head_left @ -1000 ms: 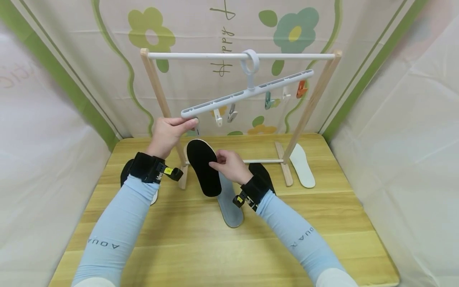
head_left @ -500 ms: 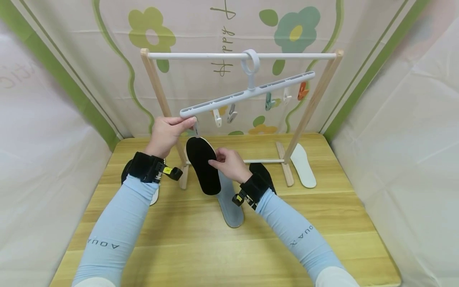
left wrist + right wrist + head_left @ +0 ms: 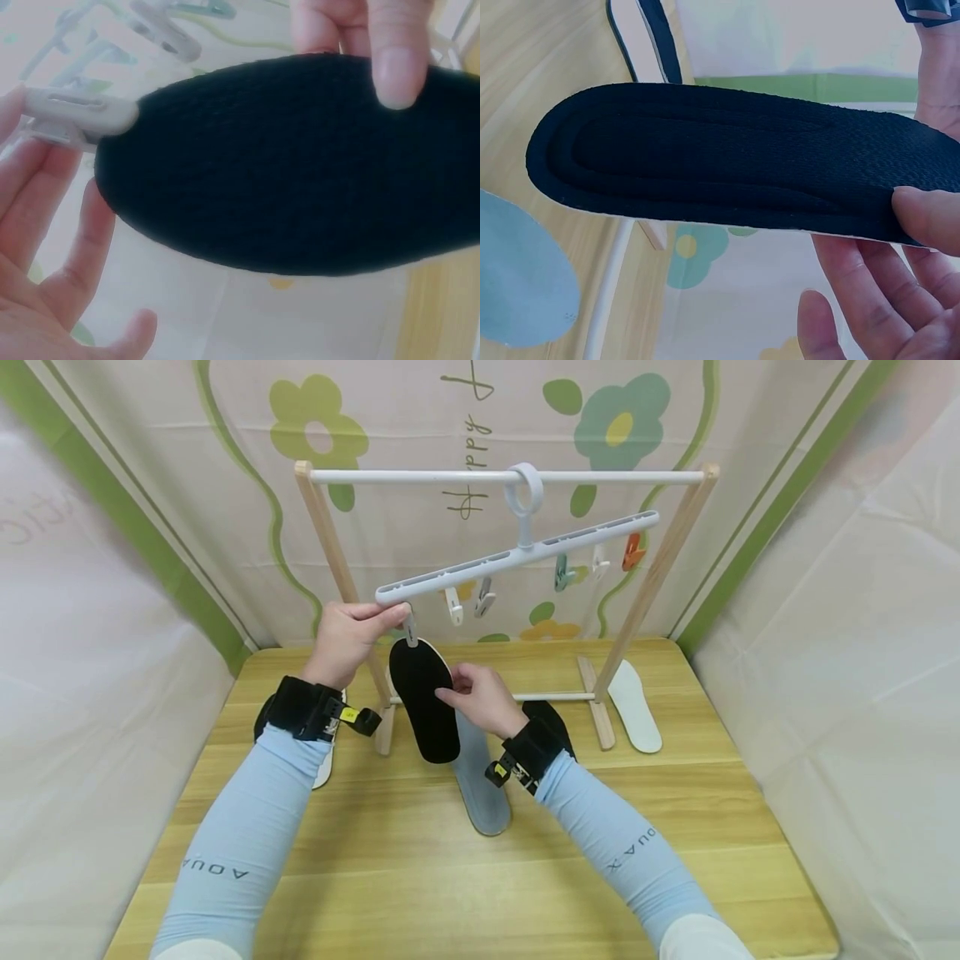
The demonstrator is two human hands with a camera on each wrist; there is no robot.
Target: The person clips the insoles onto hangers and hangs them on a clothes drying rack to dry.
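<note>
Head view: left hand (image 3: 347,639) pinching a small white plastic clip (image 3: 410,628) beneath the low end of the tilted white plastic hanger (image 3: 517,556); right hand (image 3: 480,697) gripping the flat black fabric insole (image 3: 423,700), raised upright above the wooden worktop (image 3: 420,877), toe at the clip.

Left wrist view: clip (image 3: 75,114) touching the insole's (image 3: 300,165) toe edge.

Right wrist view: thumb and fingers (image 3: 930,217) clamped on the insole (image 3: 727,157); grey insole (image 3: 517,285) on the worktop below.

Wooden table (image 3: 465,893); flower-printed backdrop (image 3: 420,418) behind; white sheets (image 3: 862,635) at both sides.

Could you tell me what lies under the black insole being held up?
Beneath the black insole a grey insole lies on the table; its upper end is hidden behind the right hand.
</note>
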